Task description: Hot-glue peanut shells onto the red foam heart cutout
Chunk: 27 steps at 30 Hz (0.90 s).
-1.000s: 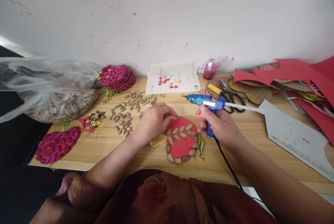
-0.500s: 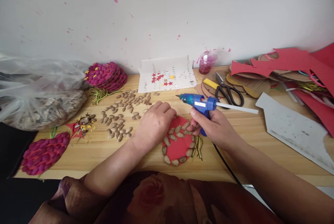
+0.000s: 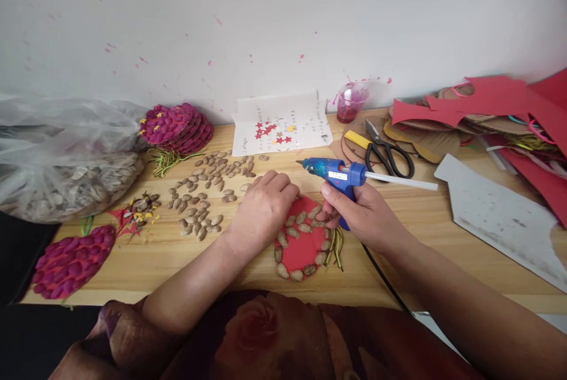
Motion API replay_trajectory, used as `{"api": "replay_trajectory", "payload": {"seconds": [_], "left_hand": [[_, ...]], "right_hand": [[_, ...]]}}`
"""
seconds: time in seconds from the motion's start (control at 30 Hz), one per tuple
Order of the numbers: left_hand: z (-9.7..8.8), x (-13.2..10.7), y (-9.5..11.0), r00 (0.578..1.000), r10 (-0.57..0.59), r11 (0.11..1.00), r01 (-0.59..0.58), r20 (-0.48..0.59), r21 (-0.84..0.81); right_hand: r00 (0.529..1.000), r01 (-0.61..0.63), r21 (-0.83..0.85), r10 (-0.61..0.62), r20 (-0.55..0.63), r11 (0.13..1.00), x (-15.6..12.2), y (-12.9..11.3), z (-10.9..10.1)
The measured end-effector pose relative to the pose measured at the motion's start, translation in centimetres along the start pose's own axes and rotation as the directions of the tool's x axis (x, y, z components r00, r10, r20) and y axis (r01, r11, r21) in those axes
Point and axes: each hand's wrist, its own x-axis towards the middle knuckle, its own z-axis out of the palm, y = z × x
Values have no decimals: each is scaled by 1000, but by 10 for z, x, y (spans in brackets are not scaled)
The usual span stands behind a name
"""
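My right hand [image 3: 370, 211] is wrapped round the handle of a blue hot glue gun [image 3: 330, 170], a white glue stick [image 3: 401, 181] jutting from its back and its nozzle pointing left. Below lies a red card disc [image 3: 301, 248] with mottled brown, seed-like pieces [image 3: 305, 228] around its rim and in rows across its upper part. My left hand [image 3: 266, 205] rests over the disc's upper left edge, its fingers curled down and together; whatever is under the fingertips is hidden. Yellow-green strings [image 3: 335, 248] stick out at the disc's right side.
Loose mottled pieces [image 3: 204, 214] are spread left of my left hand. Further left are a purple-studded disc [image 3: 73, 262], a stack of similar discs [image 3: 177, 127] and a plastic bag [image 3: 71, 185]. Black-handled scissors [image 3: 387, 152], a cup [image 3: 349, 102] and card scraps [image 3: 491, 99] lie behind and right.
The view has shifted slightly, so the things at the left appear a little further left. Both hands hold nearly the same places, with the glue gun still above the disc.
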Motion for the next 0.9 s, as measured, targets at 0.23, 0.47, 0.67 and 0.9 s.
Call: {"api": "replay_trajectory", "payload": {"seconds": [0.23,0.47,0.67,0.9], "left_hand": [[2,1,1,1000,11,1000,-11,4,-9],[1,2,2,1000,-9,999,10,9,-34],[5,1,1,1000,-23,998,22,-15,-62],[9,-3,-9,986,-98,962,58,-136,-267]], "right_hand": [[1000,0,-7,0,-2,1000,0,1,0],[1000,-6,-21,6,-3,1000,-1,0,1],[1000,-9,-19,9,-7,1000,-1,1,-1],[1000,-7,-6,7,-5,1000,2,3,0]]}}
